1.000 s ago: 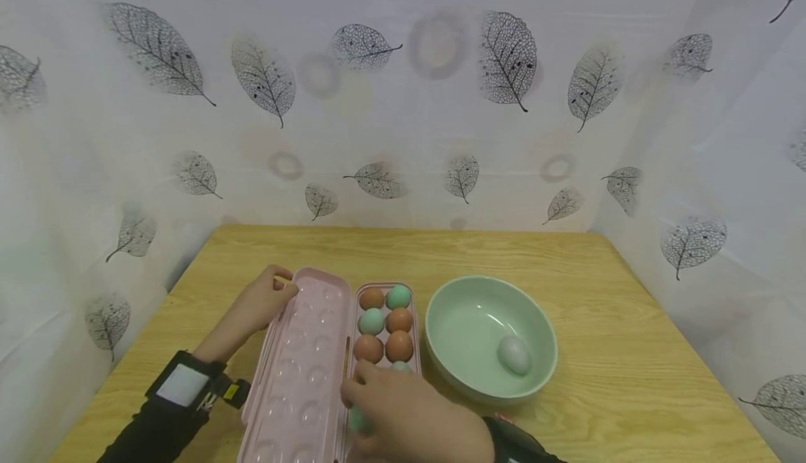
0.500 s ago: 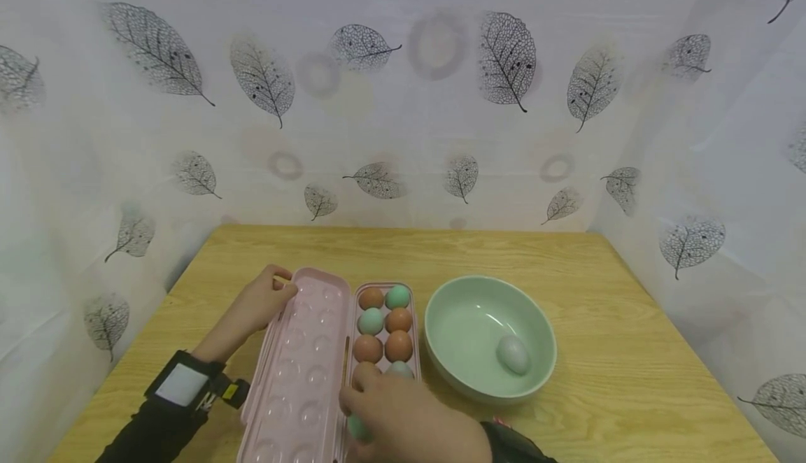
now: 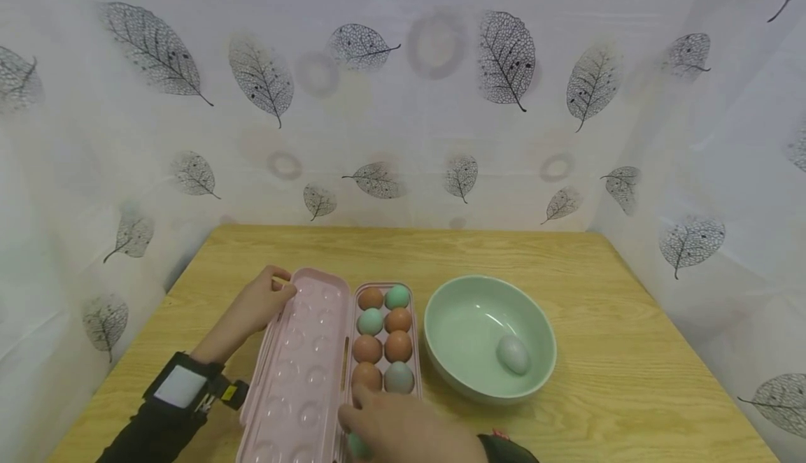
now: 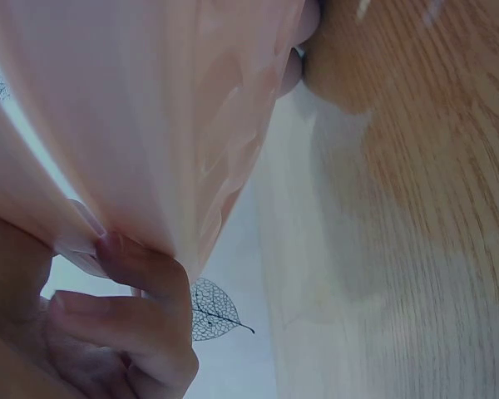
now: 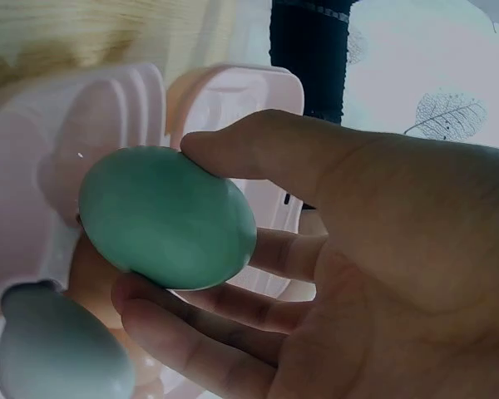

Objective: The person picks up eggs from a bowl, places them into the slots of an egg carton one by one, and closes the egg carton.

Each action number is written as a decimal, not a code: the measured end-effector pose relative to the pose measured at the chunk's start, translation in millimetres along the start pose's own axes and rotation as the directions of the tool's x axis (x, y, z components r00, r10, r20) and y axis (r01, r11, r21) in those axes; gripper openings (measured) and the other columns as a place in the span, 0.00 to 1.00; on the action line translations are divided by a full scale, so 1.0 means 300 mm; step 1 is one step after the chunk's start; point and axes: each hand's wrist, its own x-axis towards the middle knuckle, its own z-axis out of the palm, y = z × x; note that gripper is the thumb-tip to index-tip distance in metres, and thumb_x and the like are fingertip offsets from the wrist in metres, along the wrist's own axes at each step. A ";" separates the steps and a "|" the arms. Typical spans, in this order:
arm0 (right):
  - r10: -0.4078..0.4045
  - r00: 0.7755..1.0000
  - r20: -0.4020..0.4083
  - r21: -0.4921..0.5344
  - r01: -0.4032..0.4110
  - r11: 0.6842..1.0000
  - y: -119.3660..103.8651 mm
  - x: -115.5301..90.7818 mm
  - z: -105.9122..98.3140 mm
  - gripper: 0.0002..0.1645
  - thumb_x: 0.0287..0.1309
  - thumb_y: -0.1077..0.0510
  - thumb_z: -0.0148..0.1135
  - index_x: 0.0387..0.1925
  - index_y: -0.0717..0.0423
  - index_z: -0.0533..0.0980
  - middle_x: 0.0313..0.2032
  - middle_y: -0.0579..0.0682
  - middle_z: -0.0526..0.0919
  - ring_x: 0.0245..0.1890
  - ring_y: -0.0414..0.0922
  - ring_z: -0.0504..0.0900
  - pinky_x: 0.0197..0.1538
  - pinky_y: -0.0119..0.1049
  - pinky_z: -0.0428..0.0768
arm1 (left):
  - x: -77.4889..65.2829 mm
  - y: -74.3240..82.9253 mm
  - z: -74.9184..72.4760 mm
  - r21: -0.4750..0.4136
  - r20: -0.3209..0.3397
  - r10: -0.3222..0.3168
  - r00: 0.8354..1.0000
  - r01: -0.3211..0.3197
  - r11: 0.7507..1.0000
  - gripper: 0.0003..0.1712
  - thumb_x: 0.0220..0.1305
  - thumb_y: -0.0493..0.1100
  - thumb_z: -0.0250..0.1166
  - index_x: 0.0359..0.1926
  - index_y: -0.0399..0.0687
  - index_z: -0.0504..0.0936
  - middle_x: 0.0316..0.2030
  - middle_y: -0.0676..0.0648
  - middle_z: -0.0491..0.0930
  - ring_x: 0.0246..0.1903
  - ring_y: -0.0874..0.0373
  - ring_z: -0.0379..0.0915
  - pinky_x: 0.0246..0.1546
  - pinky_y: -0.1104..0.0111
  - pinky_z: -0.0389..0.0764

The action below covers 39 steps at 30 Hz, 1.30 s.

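Note:
In the head view, my left hand [image 3: 264, 299] holds the far left edge of the raised pink egg box lid [image 3: 301, 372]; the left wrist view shows its thumb and fingers [image 4: 145, 268] pinching the rim. Low over the near end of the egg box tray [image 3: 416, 351], my right hand [image 3: 412, 426] grips a green egg [image 5: 166, 218] between thumb and fingertips. Brown eggs [image 3: 398, 346] and pale green or bluish eggs [image 3: 399, 377] sit in two rows of cups. The tray's nearest cups are hidden behind the right hand.
A light green bowl [image 3: 460, 330] stands right of the egg box, with one pale egg [image 3: 513, 354] inside. Both rest on a wooden table [image 3: 630, 351]. Leaf-patterned curtains [image 3: 403, 120] enclose the back and sides.
My right hand has shifted slightly nearer with the green egg, uncovering a brown egg and a pale bluish egg in the tray. The left hand stays on the lid.

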 end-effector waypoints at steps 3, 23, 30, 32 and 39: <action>0.013 0.999 0.033 0.019 -0.014 1.000 -0.001 0.009 0.017 0.21 0.50 0.42 0.75 0.44 0.37 0.76 0.35 0.33 0.71 0.26 0.28 0.66 0.28 0.20 0.67 | 0.003 -0.005 0.002 -0.002 0.000 0.003 1.000 -0.003 1.000 0.30 0.72 0.46 0.52 0.67 0.32 0.63 0.59 0.23 0.72 0.45 0.42 0.79 0.29 0.66 0.82; 0.036 0.995 0.089 -0.203 -0.017 0.979 -0.026 0.040 0.094 0.13 0.57 0.35 0.65 0.43 0.29 0.77 0.37 0.33 0.72 0.30 0.30 0.64 0.21 0.29 0.63 | 0.006 -0.011 0.005 -0.008 -0.002 -0.007 1.000 0.007 1.000 0.30 0.72 0.47 0.52 0.68 0.34 0.63 0.60 0.25 0.72 0.46 0.43 0.79 0.30 0.65 0.82; 0.014 0.997 0.077 -0.210 0.002 0.978 -0.029 0.036 0.101 0.13 0.57 0.36 0.66 0.42 0.30 0.77 0.36 0.33 0.72 0.32 0.30 0.64 0.21 0.28 0.63 | 0.008 -0.014 0.005 -0.006 0.004 -0.012 1.000 0.012 1.000 0.31 0.73 0.48 0.52 0.69 0.34 0.62 0.60 0.25 0.71 0.47 0.42 0.79 0.31 0.64 0.83; 0.010 0.997 0.077 -0.217 0.007 0.976 -0.030 0.036 0.098 0.14 0.57 0.36 0.66 0.42 0.30 0.77 0.36 0.33 0.72 0.32 0.30 0.64 0.21 0.28 0.63 | 0.008 -0.014 0.004 -0.005 0.005 -0.014 1.000 0.014 1.000 0.31 0.73 0.48 0.51 0.69 0.33 0.62 0.61 0.24 0.71 0.47 0.41 0.79 0.31 0.64 0.84; 0.012 0.996 0.084 -0.196 0.004 0.981 -0.030 0.037 0.094 0.14 0.57 0.36 0.66 0.43 0.31 0.77 0.36 0.34 0.72 0.32 0.30 0.63 0.22 0.28 0.64 | 0.009 -0.015 0.005 -0.017 0.009 -0.018 1.000 0.019 1.000 0.31 0.73 0.48 0.51 0.69 0.34 0.61 0.61 0.24 0.71 0.47 0.41 0.79 0.31 0.63 0.84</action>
